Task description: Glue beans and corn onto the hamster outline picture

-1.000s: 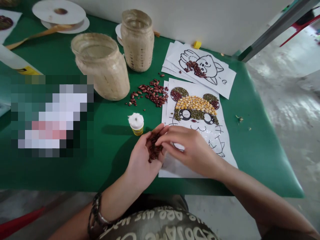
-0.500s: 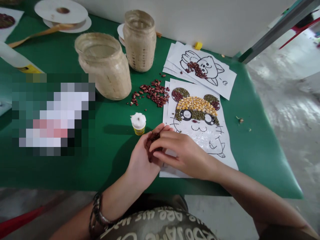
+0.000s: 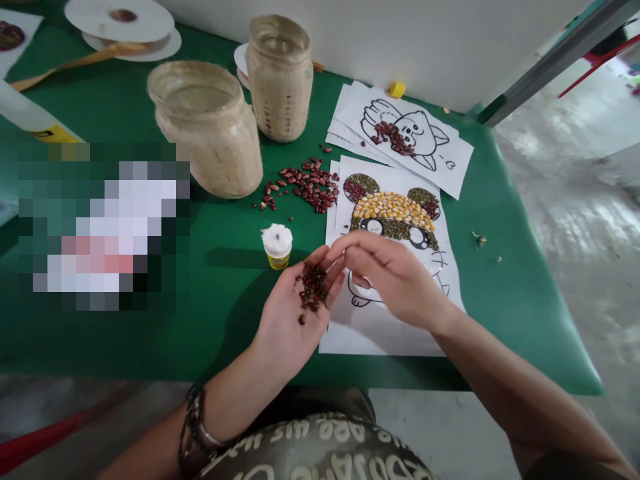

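My left hand [image 3: 287, 320] is cupped palm up, with a small heap of dark red and green beans [image 3: 313, 288] lying in it. My right hand [image 3: 395, 277] is bent over the left fingertips, its fingers curled together; whatever they may hold is hidden. Under the right hand lies a sheet with a hamster drawing [image 3: 390, 333], partly covered by that hand. Yellow corn kernels [image 3: 393, 208] fill its forehead, and green and red beans fill the ears and eye band. Just left of my fingertips stands a small tub of white glue [image 3: 277, 245].
Loose red-brown beans [image 3: 313, 187] lie beyond the tub. Two twine-wrapped jars [image 3: 210, 147] stand behind, left of a stack of sheets with a fox-like drawing [image 3: 440, 160]. A ribbon spool [image 3: 120, 20] is at the far left. The green table [image 3: 530, 320] ends at the right.
My right hand has lifted from the left palm toward the left fingertips and over the drawing, baring the beans in the palm. My left hand has stayed nearly in place, its palm more visible.
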### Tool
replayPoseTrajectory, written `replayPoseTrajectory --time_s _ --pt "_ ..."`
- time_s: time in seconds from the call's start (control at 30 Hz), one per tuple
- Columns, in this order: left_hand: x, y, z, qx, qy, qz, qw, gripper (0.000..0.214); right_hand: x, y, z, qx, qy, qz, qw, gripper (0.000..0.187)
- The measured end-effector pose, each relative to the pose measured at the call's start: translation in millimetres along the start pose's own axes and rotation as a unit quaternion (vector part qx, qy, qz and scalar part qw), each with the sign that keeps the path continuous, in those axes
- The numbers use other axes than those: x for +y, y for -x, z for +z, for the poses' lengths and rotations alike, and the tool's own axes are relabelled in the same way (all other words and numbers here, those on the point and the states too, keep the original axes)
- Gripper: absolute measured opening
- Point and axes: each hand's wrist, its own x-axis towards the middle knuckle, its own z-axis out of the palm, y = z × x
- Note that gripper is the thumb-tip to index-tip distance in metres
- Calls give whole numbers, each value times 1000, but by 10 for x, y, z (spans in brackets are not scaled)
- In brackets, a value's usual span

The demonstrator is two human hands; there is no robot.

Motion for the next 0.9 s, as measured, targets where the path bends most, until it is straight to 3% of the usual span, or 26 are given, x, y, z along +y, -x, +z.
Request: replayPoseTrajectory --time_s 0.1,0.17,0.33,0.53,0.67,0.77,0.83,0.9 --pt "-8 -16 -27 3 -16 24 1000 39 -4 27 77 -54 258 -107 959 22" --pt "-11 -18 -28 -5 -26 28 999 39 24 13 104 -66 356 -155 919 24" --pt "-10 -24 3 -1 -11 16 1000 36 93 -34 113 -88 454 -207 862 25" --pt "-22 -23 0 -2 -26 34 999 43 0 -61 138 -118 519 -167 830 18" --pt "-15 -15 4 6 -18 35 999 46 -50 -105 156 -135 525 -136 829 13" --pt "-6 -10 14 -4 -12 37 999 48 -65 -134 155 -142 496 -131 847 14" --pt "-5 -8 16 -7 -19 43 999 48 -70 -142 125 -132 439 -133 878 13" --pt "-10 -9 11 -6 -25 48 999 45 -58 -142 57 -111 321 -118 933 8"
